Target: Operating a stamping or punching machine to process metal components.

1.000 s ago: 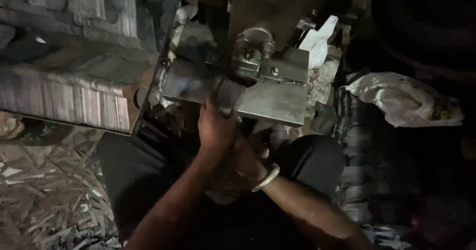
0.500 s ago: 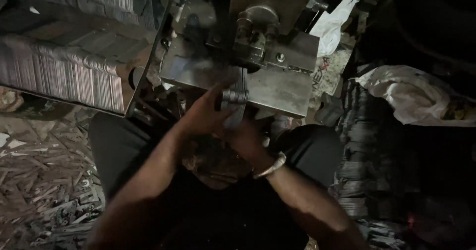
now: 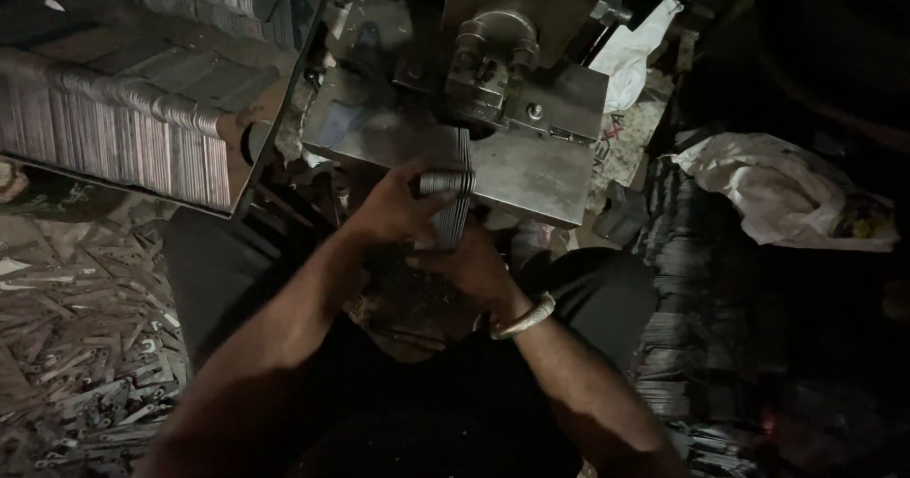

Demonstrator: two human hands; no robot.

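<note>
My left hand (image 3: 393, 211) and my right hand (image 3: 471, 268) together grip a thick stack of thin flat metal pieces (image 3: 452, 194), held on edge against the front of a steel press plate (image 3: 531, 170). The left hand's fingers wrap the stack from the left. From below, the right hand supports it; a metal bangle (image 3: 521, 319) sits on that wrist. Above the plate is the press tooling with a rounded clamp (image 3: 495, 42).
A tray of stacked metal strips (image 3: 114, 137) stands at the left. Loose metal scrap (image 3: 76, 345) covers the floor at lower left. More stacked pieces (image 3: 682, 307) pile up at the right, under a crumpled white bag (image 3: 787, 189).
The view has shifted down and left. Both hands have drawn the stack of pieces together and raised it on edge against the plate's front.
</note>
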